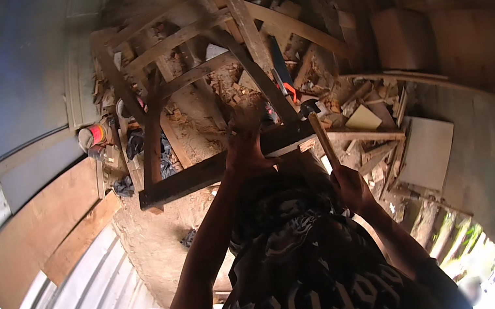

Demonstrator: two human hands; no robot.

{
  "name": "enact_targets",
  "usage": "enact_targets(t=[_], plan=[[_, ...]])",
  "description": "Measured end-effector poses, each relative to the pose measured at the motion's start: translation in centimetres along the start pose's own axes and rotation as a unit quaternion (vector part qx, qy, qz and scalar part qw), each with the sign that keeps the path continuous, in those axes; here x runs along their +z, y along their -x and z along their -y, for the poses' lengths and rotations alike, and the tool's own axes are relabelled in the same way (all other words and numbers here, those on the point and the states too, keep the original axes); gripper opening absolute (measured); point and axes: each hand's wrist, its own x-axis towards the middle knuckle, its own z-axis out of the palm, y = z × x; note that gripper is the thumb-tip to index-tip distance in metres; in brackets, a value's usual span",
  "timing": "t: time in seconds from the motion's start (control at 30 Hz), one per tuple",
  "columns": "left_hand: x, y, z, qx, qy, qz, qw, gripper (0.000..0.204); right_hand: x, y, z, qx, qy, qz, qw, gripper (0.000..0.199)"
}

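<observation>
A hammer [321, 135] is gripped by the right hand [351, 188]; the dark beam [198, 175] of a wooden frame [192, 65] is pressed, seemingly clasped, by the left hand [245, 148].

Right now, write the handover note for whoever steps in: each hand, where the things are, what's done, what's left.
Left hand: pressed on the dark front rail of the wooden frame, fingers pinched at its top edge; too small to tell if they hold a nail.
Right hand: gripping the hammer by its wooden handle, head up near the rail.
Frame lies on the dirt floor among scrap wood.
Done: several slats already sit across the frame.
Left: likely the joint under the left hand.
</observation>
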Motion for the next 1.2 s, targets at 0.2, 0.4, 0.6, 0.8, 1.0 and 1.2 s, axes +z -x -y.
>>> enact_targets(t=[0.2, 0.4, 0.6, 0.8, 1.0, 1.2], plan=[[0.0, 0.4, -0.5, 0.028, 0.029, 0.126, 0.991, 0.103, 4.8, 2.9, -0.1, -0.053, -0.018, -0.144, 0.988, 0.037], [3.1, 0.7, 0.9, 0.084, 0.083, 0.003, 0.993, 0.071, 7.5, 3.3, 4.0, 0.207, -0.198, -0.175, 0.942, 0.036], [5.5, -0.7, 1.5, 0.115, -0.085, 0.164, 0.976, 0.047, 10.9, 3.7, -2.2, -0.151, 0.029, -0.297, 0.943, 0.03], [3.9, 0.9, 0.6, 0.01, -0.014, 0.126, 0.992, 0.051, 1.6, 0.6, 14.4, 0.063, -0.059, -0.27, 0.959, 0.047], [0.3, 0.7, -1.3, -0.073, 0.132, 0.246, 0.958, 0.069, 12.5, 5.2, 1.4, -0.036, 0.223, -0.262, 0.938, 0.02], [6.9, -0.4, 1.3, -0.032, 0.035, 0.174, 0.984, 0.055, 12.2, 4.7, 2.6, -0.084, 0.278, -0.417, 0.861, 0.026]])
